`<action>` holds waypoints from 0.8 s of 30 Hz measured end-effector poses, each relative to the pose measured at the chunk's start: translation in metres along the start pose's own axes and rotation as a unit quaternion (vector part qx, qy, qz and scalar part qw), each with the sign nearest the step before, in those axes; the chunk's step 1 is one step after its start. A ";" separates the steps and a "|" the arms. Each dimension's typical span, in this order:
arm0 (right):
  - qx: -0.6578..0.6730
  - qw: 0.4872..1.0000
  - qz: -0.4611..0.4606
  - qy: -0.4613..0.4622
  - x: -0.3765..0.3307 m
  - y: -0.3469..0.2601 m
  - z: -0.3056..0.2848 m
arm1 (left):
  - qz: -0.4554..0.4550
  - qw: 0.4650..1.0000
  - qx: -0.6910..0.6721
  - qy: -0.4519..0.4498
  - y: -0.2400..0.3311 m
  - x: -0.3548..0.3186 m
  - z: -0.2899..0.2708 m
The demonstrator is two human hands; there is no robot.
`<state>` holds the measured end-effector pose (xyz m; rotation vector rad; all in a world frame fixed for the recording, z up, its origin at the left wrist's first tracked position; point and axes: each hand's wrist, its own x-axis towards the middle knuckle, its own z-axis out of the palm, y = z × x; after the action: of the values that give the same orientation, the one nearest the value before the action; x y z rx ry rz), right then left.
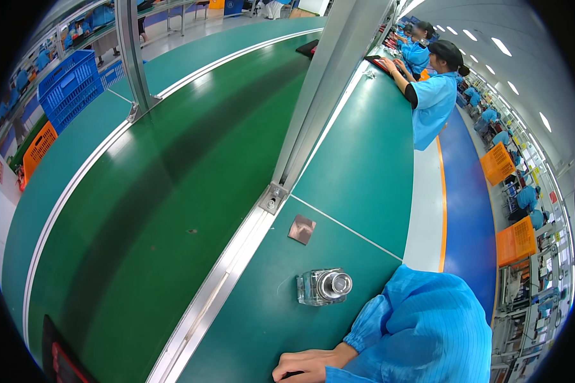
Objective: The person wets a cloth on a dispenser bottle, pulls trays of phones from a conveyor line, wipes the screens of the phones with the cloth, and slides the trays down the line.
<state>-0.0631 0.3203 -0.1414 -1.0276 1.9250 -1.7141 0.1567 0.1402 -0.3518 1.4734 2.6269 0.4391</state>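
At the bottom edge of the head view my right hand (310, 366) rests low over the green bench top (255, 319), its fingers curled. Part of a dark item (292, 375) shows beneath the fingers; the rest is hidden or cut off, so its kind cannot be made out. A blue sleeve (421, 319) with a gathered cuff covers that arm. Beyond the hand stands a square clear glass bottle (324, 286) with a round silver metal top. Farther off lies a small, flat, brownish shiny square (301, 230). My left hand does not show.
Left of the bench, past a metal rail (211, 300), runs a green conveyor belt (172, 210). A metal post (326, 96) rises from the rail. A black, red-edged item (64, 357) lies on the belt. Up the bench a co-worker (436, 96) handles a dark item.
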 end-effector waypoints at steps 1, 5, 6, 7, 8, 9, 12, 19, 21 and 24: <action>0.001 1.000 0.003 0.000 0.001 0.000 -0.001 | 0.003 1.000 0.001 0.002 0.001 0.000 -0.001; -0.069 0.992 -0.105 0.009 0.008 -0.001 -0.006 | 0.019 1.000 0.020 0.009 0.000 0.003 -0.006; -0.090 0.988 -0.127 0.004 0.009 -0.002 -0.006 | 0.026 0.999 0.028 0.009 -0.003 0.003 -0.008; -0.092 0.987 -0.130 0.009 0.008 -0.002 -0.005 | 0.034 0.999 0.037 0.010 -0.008 0.002 -0.010; -0.066 0.992 -0.106 0.013 0.006 -0.001 -0.004 | 0.042 0.998 0.047 0.009 -0.012 0.001 -0.013; -0.041 0.995 -0.086 0.018 0.005 0.001 -0.003 | 0.050 0.997 0.060 0.008 -0.020 -0.001 -0.016; -0.031 0.994 -0.104 0.024 0.002 0.006 -0.002 | 0.075 0.992 0.100 0.003 -0.043 -0.004 -0.025; -0.017 0.994 -0.108 0.011 -0.008 0.008 -0.005 | 0.121 0.977 0.174 -0.013 -0.080 -0.009 -0.052; -0.022 0.995 -0.098 0.004 -0.009 0.006 -0.006 | 0.129 0.973 0.189 -0.014 -0.087 -0.009 -0.057; 0.007 0.996 -0.087 0.024 -0.013 0.023 0.006 | 0.138 0.970 0.201 -0.011 -0.089 -0.007 -0.060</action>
<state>-0.0568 0.3254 -0.1669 -1.1888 1.8980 -1.8588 0.0738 0.0787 -0.3212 1.9590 2.6061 -0.1054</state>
